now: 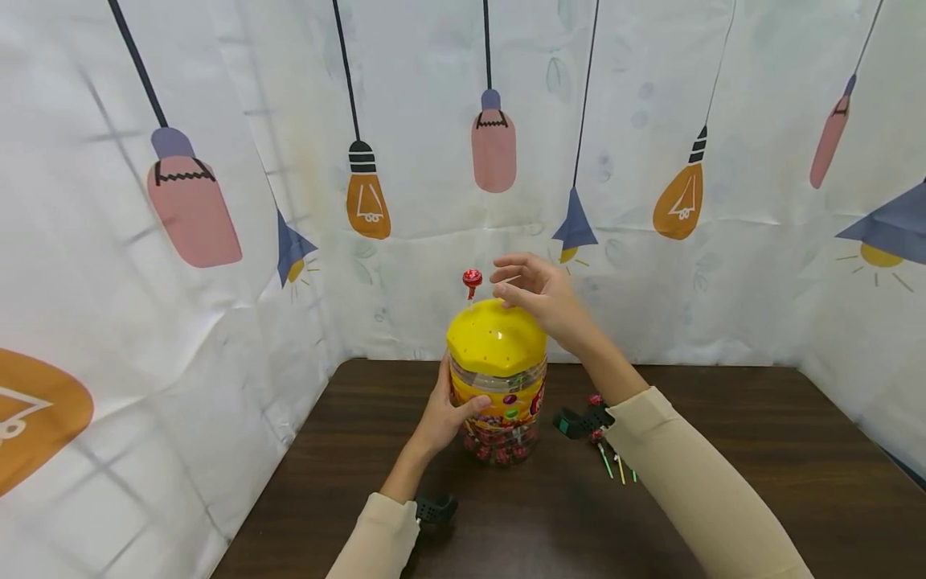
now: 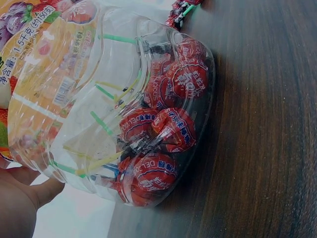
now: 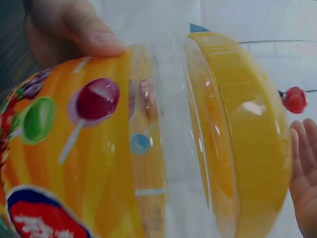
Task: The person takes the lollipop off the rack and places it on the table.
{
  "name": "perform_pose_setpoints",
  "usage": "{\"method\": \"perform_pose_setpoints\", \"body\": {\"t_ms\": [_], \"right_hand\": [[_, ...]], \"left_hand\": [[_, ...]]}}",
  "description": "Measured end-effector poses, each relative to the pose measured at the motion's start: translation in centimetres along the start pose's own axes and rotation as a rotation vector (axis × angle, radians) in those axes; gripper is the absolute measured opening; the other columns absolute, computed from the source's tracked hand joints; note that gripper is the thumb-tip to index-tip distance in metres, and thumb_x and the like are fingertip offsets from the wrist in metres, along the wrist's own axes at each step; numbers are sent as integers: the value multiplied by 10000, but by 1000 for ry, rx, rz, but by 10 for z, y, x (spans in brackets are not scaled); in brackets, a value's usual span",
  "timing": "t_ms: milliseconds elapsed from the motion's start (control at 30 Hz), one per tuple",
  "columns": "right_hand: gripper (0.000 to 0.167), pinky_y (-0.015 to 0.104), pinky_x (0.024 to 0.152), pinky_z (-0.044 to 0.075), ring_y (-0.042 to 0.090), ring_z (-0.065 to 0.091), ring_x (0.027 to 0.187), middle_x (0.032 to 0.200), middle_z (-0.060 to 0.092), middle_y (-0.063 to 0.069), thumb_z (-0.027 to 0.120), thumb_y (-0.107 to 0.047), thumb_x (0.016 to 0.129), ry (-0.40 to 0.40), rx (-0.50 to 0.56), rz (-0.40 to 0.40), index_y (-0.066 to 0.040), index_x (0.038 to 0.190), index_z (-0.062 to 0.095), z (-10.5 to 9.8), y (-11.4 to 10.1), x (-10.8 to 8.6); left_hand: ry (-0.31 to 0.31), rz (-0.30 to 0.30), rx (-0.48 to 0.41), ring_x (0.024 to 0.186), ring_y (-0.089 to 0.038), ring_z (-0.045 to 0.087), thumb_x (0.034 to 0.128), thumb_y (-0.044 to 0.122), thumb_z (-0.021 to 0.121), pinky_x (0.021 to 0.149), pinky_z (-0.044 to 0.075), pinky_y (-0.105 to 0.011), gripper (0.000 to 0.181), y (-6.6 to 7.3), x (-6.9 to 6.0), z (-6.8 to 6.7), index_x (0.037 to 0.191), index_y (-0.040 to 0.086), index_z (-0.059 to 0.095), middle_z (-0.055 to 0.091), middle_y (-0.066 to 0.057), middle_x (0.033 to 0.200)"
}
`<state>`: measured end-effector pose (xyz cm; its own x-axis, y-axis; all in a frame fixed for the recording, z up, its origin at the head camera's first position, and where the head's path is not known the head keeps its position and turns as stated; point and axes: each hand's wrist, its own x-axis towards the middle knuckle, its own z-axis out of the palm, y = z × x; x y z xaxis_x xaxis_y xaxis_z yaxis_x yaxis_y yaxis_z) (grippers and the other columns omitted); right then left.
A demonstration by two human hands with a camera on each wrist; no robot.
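A clear plastic candy jar [image 1: 506, 406] with a colourful label stands upright on the table, red-wrapped lollipops visible in its bottom [image 2: 173, 129]. Its yellow lid [image 1: 495, 342] has small holes. One red lollipop [image 1: 473, 278] stands on the lid's far side, head up. My left hand [image 1: 440, 416] holds the jar's left side, thumb across the label. Above the lid's right back, my right hand [image 1: 538, 291] has loosely bent fingers and holds nothing. The lollipop is just left of its fingertips; whether the hand touches the lid, I cannot tell.
Several loose lollipops [image 1: 606, 460] with green and yellow sticks lie on the dark wooden table [image 1: 535, 523], right of the jar, partly hidden by the right wrist and its black strap. A white curtain [image 1: 434, 289] printed with lamps hangs behind and on both sides.
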<state>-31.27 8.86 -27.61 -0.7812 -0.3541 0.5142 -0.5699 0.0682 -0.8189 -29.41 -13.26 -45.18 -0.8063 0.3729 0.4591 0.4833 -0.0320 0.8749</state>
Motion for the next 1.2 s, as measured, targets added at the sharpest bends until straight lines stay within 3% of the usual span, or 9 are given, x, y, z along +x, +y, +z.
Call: {"method": "perform_pose_setpoints", "body": {"t_ms": [233,400,700,867,1200], "right_hand": [[398,408,925,602,282,676,1119,1312,639,159,680,-152,990,-30,8,38,-103,1376,601,8,7,16],[400,396,926,589,261,675,1114,1326,654,123,685,-198,992,-59,-42,64,-134,1380,613,10,9,22],[420,424,1006,546,256,677,1087,1224,710,137,671,-215,1003,-128,-77,90,-137,1409,595,14,7,27],[376,383,952,550,257,681,1028,1154,738,126,667,-225,1007,-116,-74,85,-177,1377,624,16,9,28],[370,316,797,529,253,671,945,1106,736,132,648,-222,1018,-67,-81,46,-123,1374,626,19,9,26]], "left_hand": [[-3,-8,-7,1301,-217,550,978,253,706,1108,474,-405,946,1,0,2,1621,416,33,458,-60,1507],[1,-18,-6,1302,-219,551,977,249,707,1108,473,-404,947,2,1,2,1617,434,34,465,-45,1501],[12,-21,12,1293,-225,562,977,257,709,1109,478,-416,950,0,1,1,1616,441,31,471,-43,1490],[11,-18,13,1294,-230,561,977,271,708,1110,478,-422,948,0,1,0,1617,435,30,466,-48,1492],[19,-28,15,1295,-233,557,968,290,718,1110,470,-441,953,-1,0,0,1615,442,34,465,-44,1490]]}}
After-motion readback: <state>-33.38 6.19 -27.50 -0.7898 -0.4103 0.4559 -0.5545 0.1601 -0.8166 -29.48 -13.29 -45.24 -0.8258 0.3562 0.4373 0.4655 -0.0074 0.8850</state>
